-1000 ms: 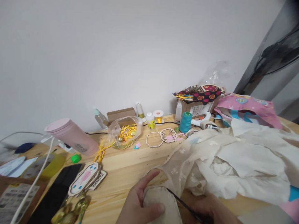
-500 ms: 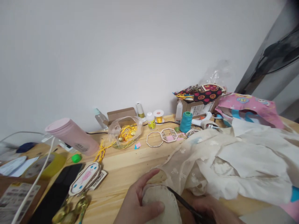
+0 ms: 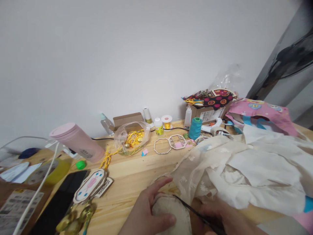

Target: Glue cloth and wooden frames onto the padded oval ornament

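At the bottom centre, my left hand (image 3: 149,209) is closed round a pale, rounded flat piece (image 3: 172,212) that looks fabric-covered, thumb on its face and index finger stretched past its top edge. My right hand (image 3: 220,213) grips a slim black tool (image 3: 195,212); its kind is unclear. The tool's tip lies at the piece's upper edge. Sheer cream fabric (image 3: 190,178) with white flower motifs spreads just beyond and right of both hands. The lower part of the piece runs out of view.
To the left are a pink tumbler (image 3: 78,143), a black phone (image 3: 61,202) and wooden pendants (image 3: 90,186) with gold bells (image 3: 75,220). Along the wall stand a bag of yellow cords (image 3: 132,138), a glue bottle (image 3: 158,126), a teal thread cone (image 3: 195,128) and a cardboard box (image 3: 212,114).
Both hands, the pale piece and the black tool have shifted very slightly. The tool's tip stays at the piece's upper edge, and the view has moved a little.
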Tool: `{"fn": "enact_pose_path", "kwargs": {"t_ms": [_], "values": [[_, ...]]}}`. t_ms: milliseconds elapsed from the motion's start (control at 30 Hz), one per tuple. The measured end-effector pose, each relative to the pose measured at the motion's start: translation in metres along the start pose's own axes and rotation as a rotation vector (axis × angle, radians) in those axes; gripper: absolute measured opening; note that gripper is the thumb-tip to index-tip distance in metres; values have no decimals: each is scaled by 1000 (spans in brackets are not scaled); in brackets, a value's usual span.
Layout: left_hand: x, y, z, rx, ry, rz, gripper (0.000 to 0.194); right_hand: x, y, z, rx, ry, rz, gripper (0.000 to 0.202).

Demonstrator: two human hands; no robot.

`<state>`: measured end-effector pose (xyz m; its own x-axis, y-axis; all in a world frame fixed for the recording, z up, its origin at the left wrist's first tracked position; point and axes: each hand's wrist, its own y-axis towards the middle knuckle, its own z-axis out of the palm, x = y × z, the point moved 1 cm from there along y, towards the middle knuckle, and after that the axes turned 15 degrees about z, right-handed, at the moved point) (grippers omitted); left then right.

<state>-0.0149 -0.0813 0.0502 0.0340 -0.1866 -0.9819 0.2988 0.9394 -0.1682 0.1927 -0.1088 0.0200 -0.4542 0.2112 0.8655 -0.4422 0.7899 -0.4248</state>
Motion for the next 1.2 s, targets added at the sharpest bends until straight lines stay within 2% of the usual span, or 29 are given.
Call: {"fn": "enact_pose_path", "kwargs": {"t_ms": [167, 400, 467, 600, 700, 800, 933, 1033, 1200], "values": [[-8, 0, 3, 20, 28, -1, 68, 1, -5, -4, 13, -89, 35, 48], [-13, 6, -1, 56, 10, 6, 68, -3, -1, 1, -26, -65, 32, 45], [-13, 10, -3, 12, -28, 10, 69, -5, 3, 4, -46, -30, 44, 46], [-4, 14, -6, -215, -188, 8, 70, -6, 12, 13, -78, 85, -27, 47], [7, 13, -5, -298, -339, -13, 55, -7, 19, 18, -80, 139, -81, 47], [13, 12, -6, -309, -420, -36, 39, -8, 22, 19, -43, 187, -66, 51], [13, 10, -9, -321, -436, -60, 31, -2, 21, 15, -5, 166, -29, 59], [12, 9, -13, -289, -423, -54, 30, 7, 18, 11, 15, 130, 21, 59], [8, 8, -19, -236, -358, -20, 40, 23, 11, 7, 66, 77, 92, 55]]}}
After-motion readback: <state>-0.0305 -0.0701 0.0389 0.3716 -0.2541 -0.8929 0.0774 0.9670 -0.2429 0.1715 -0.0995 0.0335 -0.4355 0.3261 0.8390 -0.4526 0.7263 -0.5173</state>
